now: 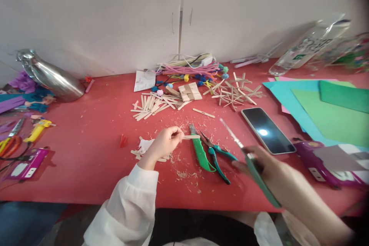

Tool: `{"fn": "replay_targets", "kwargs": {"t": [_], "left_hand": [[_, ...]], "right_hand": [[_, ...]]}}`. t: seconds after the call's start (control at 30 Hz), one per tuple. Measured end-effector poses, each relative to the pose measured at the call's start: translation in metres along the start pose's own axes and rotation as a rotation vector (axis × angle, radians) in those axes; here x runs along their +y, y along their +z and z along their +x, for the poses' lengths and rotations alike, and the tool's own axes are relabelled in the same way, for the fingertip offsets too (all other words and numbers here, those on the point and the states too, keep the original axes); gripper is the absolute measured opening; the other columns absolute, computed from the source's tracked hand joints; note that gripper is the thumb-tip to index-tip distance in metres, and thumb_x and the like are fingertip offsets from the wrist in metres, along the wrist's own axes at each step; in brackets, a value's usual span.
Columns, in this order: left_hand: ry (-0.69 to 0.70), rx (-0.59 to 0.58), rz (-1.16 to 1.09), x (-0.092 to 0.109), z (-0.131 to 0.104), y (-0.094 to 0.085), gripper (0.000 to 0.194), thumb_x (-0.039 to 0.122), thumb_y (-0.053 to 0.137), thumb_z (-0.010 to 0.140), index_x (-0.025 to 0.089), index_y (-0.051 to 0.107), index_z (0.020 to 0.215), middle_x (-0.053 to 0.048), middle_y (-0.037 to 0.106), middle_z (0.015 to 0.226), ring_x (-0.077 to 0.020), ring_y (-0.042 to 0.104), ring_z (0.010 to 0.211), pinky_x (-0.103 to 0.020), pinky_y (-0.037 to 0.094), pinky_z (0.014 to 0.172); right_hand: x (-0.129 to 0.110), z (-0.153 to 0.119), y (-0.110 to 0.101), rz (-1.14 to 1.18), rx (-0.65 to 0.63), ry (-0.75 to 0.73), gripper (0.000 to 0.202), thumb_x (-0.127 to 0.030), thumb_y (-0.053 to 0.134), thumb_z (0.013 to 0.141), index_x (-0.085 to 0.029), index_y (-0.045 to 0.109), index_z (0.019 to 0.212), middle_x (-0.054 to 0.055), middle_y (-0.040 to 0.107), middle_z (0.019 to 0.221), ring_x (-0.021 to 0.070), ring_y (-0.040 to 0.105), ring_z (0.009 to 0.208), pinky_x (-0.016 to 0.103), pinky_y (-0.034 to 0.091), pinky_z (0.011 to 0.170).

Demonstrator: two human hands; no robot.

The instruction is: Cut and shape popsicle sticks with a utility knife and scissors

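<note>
My left hand (170, 140) pinches a wooden craft stick (191, 137), its free end pointing right. My right hand (269, 169) is wrapped round a green-handled knife (261, 178); motion blurs its thin blade, which points up and left. The knife and the stick are apart. Between the hands lie a green utility knife (201, 153) and teal-handled long-nose pliers (215, 153). Wood shavings (184, 175) are scattered around them on the red table. Under and beside my left hand are a crumpled white piece (145, 145) and more sticks, partly hidden.
Behind are a pile of craft sticks (150, 103), a second stick pile (236, 92) and pipe cleaners (187, 70). A phone (268, 130), coloured sheets (323, 107) and a plastic bottle (305, 50) sit right. A steel jug (54, 77), glue gun (37, 130) and scissors (13, 138) are left.
</note>
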State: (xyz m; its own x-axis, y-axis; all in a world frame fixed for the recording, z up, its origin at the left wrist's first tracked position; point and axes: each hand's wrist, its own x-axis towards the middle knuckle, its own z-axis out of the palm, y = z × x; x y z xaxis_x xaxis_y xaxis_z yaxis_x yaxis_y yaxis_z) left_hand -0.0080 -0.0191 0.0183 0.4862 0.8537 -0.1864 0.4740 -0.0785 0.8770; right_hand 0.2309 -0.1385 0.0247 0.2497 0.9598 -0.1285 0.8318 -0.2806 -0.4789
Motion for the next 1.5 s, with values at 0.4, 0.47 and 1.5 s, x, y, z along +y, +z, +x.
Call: {"fn": "replay_targets", "kwargs": {"t": [0.4, 0.47, 1.5], "left_hand": [[-0.048, -0.016, 0.033, -0.007, 0.003, 0.005, 0.015, 0.023, 0.041, 0.082, 0.018, 0.056, 0.083, 0.005, 0.05, 0.062, -0.0075, 0.037, 0.047, -0.019, 0.03, 0.047], [-0.032, -0.019, 0.024, -0.009, 0.002, 0.008, 0.016, 0.022, 0.041, 0.082, 0.018, 0.055, 0.084, 0.004, 0.051, 0.065, -0.0073, 0.039, 0.048, -0.019, 0.032, 0.048], [0.017, 0.315, 0.885, -0.005, -0.048, -0.003, 0.036, 0.0, 0.039, 0.077, 0.02, 0.061, 0.097, -0.006, 0.056, 0.104, -0.0202, 0.05, 0.099, -0.032, 0.043, 0.085]], "right_hand": [[0.016, 0.033, 0.005, -0.395, 0.165, -0.074, 0.023, -0.033, 0.05, 0.081, -0.022, 0.064, 0.095, 0.008, 0.068, 0.08, 0.0235, 0.062, 0.065, 0.029, 0.037, 0.047], [0.009, 0.028, 0.008, -0.37, 0.252, -0.134, 0.026, -0.033, 0.045, 0.085, -0.02, 0.064, 0.096, 0.01, 0.067, 0.09, 0.0264, 0.061, 0.082, 0.033, 0.043, 0.06], [-0.043, 0.075, 0.053, -0.16, 0.066, -0.722, 0.039, -0.037, 0.06, 0.079, -0.015, 0.057, 0.111, 0.01, 0.063, 0.099, 0.0229, 0.057, 0.093, 0.035, 0.049, 0.08]]}}
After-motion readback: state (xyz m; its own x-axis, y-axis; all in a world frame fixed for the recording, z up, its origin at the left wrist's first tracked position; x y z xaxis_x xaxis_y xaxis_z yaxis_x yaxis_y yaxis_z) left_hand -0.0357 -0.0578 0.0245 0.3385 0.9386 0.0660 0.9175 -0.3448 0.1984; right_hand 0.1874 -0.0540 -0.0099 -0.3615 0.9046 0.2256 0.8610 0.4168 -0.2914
